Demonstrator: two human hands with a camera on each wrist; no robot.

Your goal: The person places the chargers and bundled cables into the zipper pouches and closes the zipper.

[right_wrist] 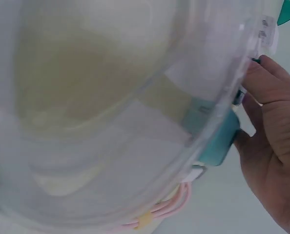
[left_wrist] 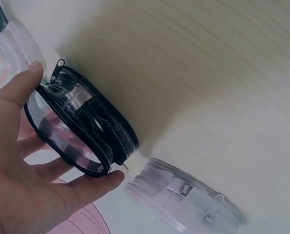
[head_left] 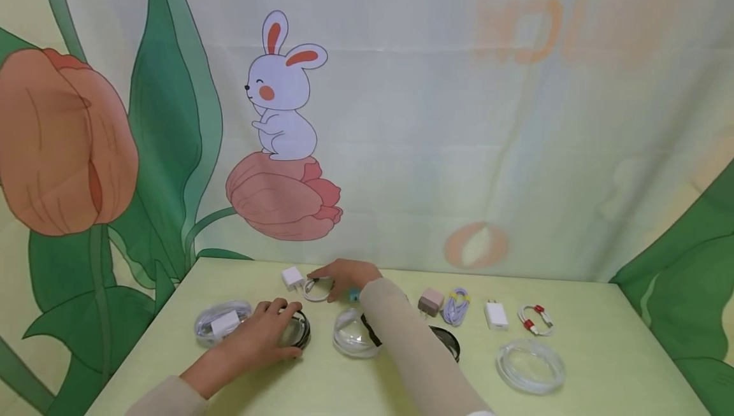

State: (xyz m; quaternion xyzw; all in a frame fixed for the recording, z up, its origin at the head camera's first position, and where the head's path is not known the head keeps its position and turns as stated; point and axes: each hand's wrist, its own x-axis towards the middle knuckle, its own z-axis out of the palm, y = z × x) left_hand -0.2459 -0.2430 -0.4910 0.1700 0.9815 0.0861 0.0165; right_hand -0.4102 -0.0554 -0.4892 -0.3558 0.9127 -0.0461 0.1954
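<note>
My left hand [head_left: 260,333] grips a round clear zip pouch with black edging [left_wrist: 67,131], thumb on one side and fingers round the other. Zipper teeth show along its gaping top, and its pull [left_wrist: 61,63] sticks up at one end. Reaching across to the back left, my right hand [head_left: 346,276] has its thumb and fingers bent round a small coiled white cable [head_left: 317,290]. A white charger plug [head_left: 292,278] lies just left of that cable. Beside the right hand is a teal charger [right_wrist: 220,141], partly behind a clear pouch [right_wrist: 86,146] in the right wrist view.
A filled clear pouch [head_left: 206,327] lies at left, another clear pouch [head_left: 350,339] in the middle, a third [head_left: 533,368] at right. A black-edged pouch [head_left: 450,343] is partly behind my right sleeve. Further back are a pinkish-brown charger [head_left: 431,300], lilac cable [head_left: 455,308], white charger [head_left: 496,315] and red-tied cable [head_left: 536,320].
</note>
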